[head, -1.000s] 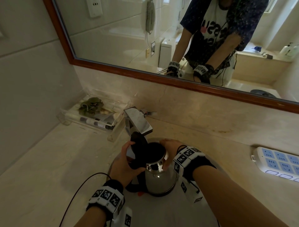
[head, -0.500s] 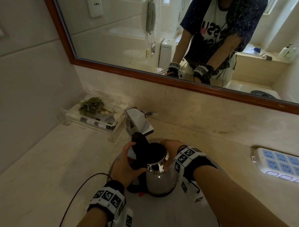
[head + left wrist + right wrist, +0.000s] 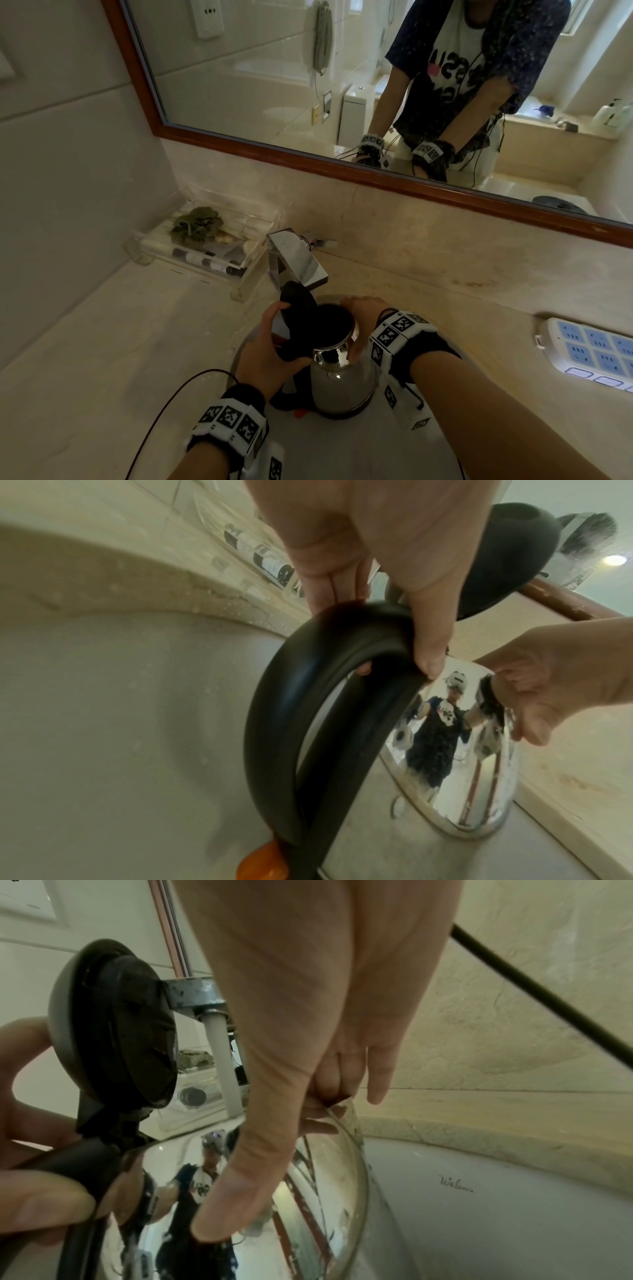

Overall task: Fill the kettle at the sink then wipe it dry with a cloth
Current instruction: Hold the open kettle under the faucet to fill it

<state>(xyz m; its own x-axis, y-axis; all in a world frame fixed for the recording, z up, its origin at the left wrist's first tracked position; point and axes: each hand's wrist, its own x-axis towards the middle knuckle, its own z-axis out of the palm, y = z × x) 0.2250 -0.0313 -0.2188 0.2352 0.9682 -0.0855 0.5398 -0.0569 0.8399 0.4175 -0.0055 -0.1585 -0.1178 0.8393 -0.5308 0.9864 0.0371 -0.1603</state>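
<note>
A steel kettle (image 3: 342, 383) stands in the white sink (image 3: 342, 452) under the chrome tap (image 3: 298, 260), its black lid (image 3: 298, 305) flipped up. My left hand (image 3: 270, 356) grips the black handle (image 3: 274, 696), thumb over the top. My right hand (image 3: 363, 308) holds the kettle's far rim, fingers hooked on the edge and thumb pressed on the shiny wall. In the right wrist view a stream of water (image 3: 222, 1064) falls from the tap behind the right hand (image 3: 281, 1161) into the kettle (image 3: 308, 1218). No cloth is in view.
A clear tray (image 3: 260, 263) with small bottles and a green bundle sits on the counter left of the tap. A white and blue power strip (image 3: 589, 349) lies at the right. A black cable (image 3: 178, 404) loops near my left wrist. The mirror (image 3: 274, 85) hangs above.
</note>
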